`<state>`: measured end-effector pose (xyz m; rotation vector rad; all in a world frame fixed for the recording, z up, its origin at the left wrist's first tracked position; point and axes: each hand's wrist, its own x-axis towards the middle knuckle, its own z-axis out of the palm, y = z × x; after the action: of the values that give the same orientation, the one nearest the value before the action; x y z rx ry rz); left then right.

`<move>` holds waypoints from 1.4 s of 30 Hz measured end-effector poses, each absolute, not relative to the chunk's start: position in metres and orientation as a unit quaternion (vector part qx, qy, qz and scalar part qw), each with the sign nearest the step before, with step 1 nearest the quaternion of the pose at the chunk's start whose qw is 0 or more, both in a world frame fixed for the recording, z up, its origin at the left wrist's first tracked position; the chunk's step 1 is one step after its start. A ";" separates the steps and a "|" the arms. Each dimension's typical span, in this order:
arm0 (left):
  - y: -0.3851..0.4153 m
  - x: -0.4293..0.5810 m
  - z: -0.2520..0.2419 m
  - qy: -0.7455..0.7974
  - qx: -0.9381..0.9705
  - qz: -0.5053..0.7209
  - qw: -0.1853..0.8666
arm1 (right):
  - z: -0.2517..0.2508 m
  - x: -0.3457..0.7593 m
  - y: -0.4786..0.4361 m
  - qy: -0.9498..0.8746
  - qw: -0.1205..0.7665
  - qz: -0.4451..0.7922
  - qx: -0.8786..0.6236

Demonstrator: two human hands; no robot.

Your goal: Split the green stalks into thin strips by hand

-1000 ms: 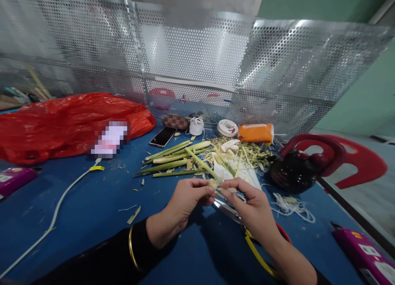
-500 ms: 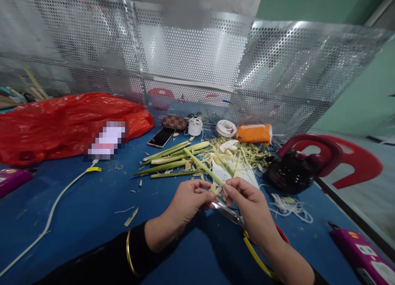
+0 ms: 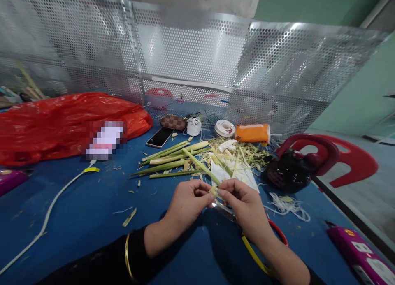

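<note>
Surface: blue table (image 3: 92, 202), littered with pale scraps. A perforated metal screen (image 3: 191, 63) walls off the far side and bends round to the right. Green wall (image 3: 354, 91) beyond it.

Hands: left hand (image 3: 188, 200) and right hand (image 3: 243, 202) meet at near centre. The fingertips of both are pinched shut on a short pale stalk piece (image 3: 213, 190), held just above the table. Scissors (image 3: 226, 210) lie under the right hand, with red and yellow handle loops by the wrist. Cannot tell if the hand touches them.

Far of the hands: long green stalks (image 3: 169, 159) lie side by side. A heap of trimmings (image 3: 243, 151) sits to their right. Phone (image 3: 159, 137), tape roll (image 3: 226, 128) and orange packet (image 3: 252, 133) line the screen's foot.

Left: red plastic bag (image 3: 55, 120), large, far. A white cable (image 3: 52, 202) runs from it to the near-left edge.

Right edge: black pot (image 3: 288, 172) close to the rim, with a red chair (image 3: 348, 161) just past it. A tangle of white string (image 3: 288, 205) and a purple box (image 3: 354, 248) lie near.

Open blue surface lies near left, between cable and left forearm.
</note>
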<state>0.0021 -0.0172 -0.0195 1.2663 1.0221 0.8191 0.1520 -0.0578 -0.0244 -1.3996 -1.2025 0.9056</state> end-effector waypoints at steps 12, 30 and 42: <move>-0.023 0.003 -0.016 0.432 0.582 0.358 0.589 | -0.024 0.150 -0.059 -0.487 0.537 0.407 -0.555; -0.026 -0.001 -0.022 0.392 0.747 0.277 0.460 | -0.019 0.157 -0.057 -0.504 0.464 0.416 -0.598; -0.024 0.001 -0.011 0.321 0.617 0.178 0.696 | -0.026 0.152 -0.059 -0.596 0.481 0.259 -0.589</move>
<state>0.0007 -0.0237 -0.0106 1.3770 0.7167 0.3982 0.1524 -0.0587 -0.0264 -1.4364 -1.4540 0.6312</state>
